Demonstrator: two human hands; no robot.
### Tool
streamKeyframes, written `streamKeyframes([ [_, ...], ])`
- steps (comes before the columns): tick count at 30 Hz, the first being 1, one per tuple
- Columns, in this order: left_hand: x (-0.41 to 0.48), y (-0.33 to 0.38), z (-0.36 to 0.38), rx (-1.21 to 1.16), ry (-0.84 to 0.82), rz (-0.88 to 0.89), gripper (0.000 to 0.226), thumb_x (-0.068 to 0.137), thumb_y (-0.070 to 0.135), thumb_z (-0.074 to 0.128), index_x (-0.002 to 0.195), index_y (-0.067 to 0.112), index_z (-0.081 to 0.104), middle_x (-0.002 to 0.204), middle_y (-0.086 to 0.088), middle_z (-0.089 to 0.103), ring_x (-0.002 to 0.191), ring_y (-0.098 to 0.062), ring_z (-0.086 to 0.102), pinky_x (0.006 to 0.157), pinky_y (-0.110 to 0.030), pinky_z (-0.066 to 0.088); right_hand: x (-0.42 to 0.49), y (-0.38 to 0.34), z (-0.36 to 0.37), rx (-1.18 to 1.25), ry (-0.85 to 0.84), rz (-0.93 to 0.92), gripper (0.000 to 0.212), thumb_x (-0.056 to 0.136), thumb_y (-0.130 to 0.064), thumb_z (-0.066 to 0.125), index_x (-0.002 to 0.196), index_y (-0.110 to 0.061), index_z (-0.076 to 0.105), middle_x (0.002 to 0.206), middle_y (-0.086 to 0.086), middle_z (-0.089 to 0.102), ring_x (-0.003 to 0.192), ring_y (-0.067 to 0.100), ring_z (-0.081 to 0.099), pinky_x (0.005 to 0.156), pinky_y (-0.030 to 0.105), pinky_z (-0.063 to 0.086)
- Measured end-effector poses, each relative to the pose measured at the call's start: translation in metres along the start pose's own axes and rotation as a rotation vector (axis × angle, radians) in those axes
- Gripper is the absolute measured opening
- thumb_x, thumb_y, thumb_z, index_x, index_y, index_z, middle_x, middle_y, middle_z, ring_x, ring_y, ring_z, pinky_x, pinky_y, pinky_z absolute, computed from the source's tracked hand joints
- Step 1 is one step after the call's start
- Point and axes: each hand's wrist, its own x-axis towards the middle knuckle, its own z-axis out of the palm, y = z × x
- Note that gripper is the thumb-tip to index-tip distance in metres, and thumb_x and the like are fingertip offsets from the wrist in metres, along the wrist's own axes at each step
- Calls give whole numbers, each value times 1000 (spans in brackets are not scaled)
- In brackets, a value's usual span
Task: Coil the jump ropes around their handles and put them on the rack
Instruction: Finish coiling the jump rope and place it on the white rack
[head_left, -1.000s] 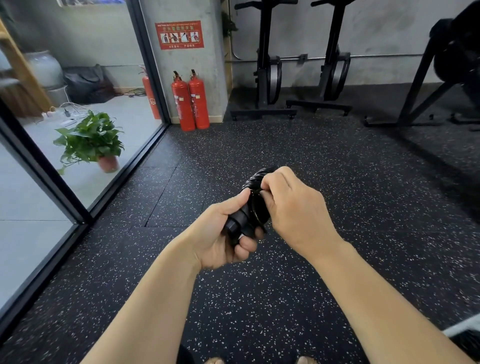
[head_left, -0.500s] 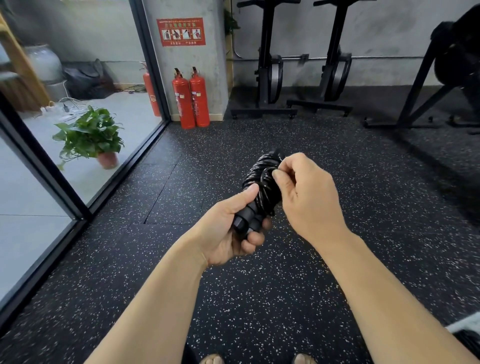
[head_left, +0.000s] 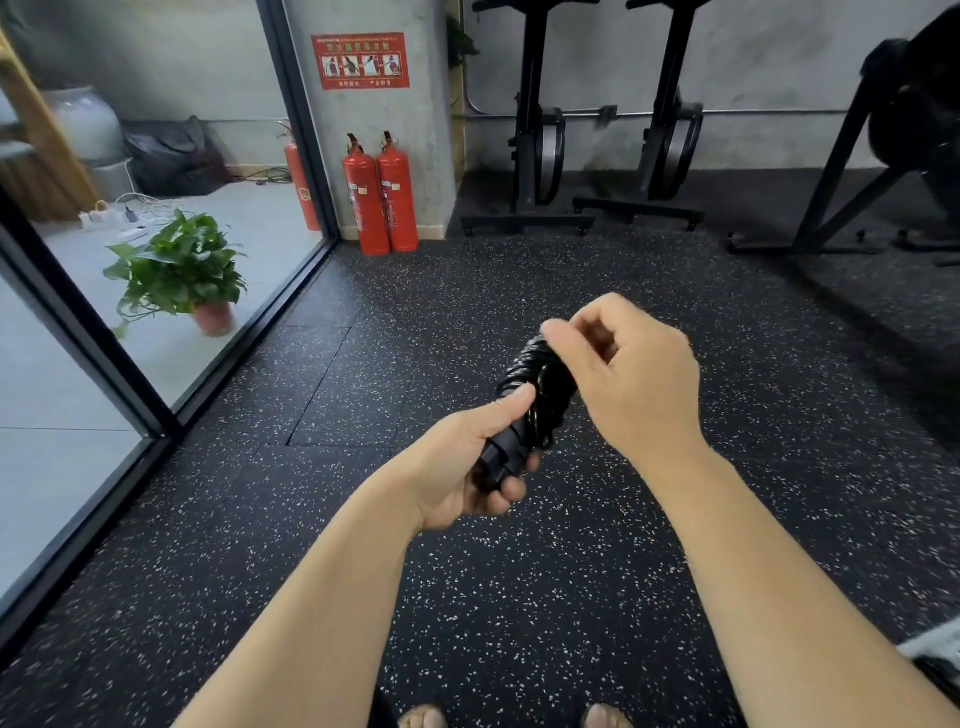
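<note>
A black jump rope (head_left: 535, 384) is wound in many turns around its black handles, held up over the speckled floor in the middle of the view. My left hand (head_left: 467, 467) grips the lower end of the handles, thumb laid along the coil. My right hand (head_left: 623, 374) curls over the top of the coil, its fingertips pinching the rope there. The handles' upper ends are hidden behind the right hand. No rack for the ropes shows clearly.
Two red fire extinguishers (head_left: 382, 195) stand by a concrete pillar ahead. Black exercise machines (head_left: 535, 119) line the back wall, another frame (head_left: 852, 171) at the right. A glass partition with black frame (head_left: 104, 353) runs along the left, a potted plant (head_left: 182, 270) behind it.
Both hands have lifted the bundle slightly up and to the right. My right hand moved from the coil's side to its top end.
</note>
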Motion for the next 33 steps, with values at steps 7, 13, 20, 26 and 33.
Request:
streamKeyframes([
  [7,17,-4,10,57,189,108,42,94,53,55,106,13,56,78,0,56,54,-12,48,43,-21,38,-5,24,-7,426,-127,665,28,95,-35,56,82,-11,62,65,1,65,56,17,59,48,28,44],
  [13,25,-18,28,586,518,236,40,92,51,58,119,28,39,94,9,62,77,-15,60,70,-33,46,-17,17,-8,688,-285,920,28,91,-38,62,95,-12,68,94,10,74,86,24,72,78,38,57],
  [20,19,-31,56,678,258,366,64,94,35,60,144,42,20,133,13,50,111,-13,56,96,-32,44,-41,18,-31,725,-121,980,16,81,-20,76,91,-9,72,92,13,74,90,33,70,80,45,57],
  [26,11,-19,91,441,55,198,45,99,4,54,139,22,44,114,-2,66,100,-15,63,90,-28,54,-69,22,-84,672,60,1048,25,79,-17,77,99,-2,70,87,10,71,68,19,61,50,21,44],
  [33,4,-15,166,170,86,-109,23,100,34,58,92,13,65,87,-8,68,79,-23,63,77,-36,51,-107,35,-142,660,135,1057,16,80,-17,77,90,-8,67,85,7,71,71,17,66,60,27,52],
])
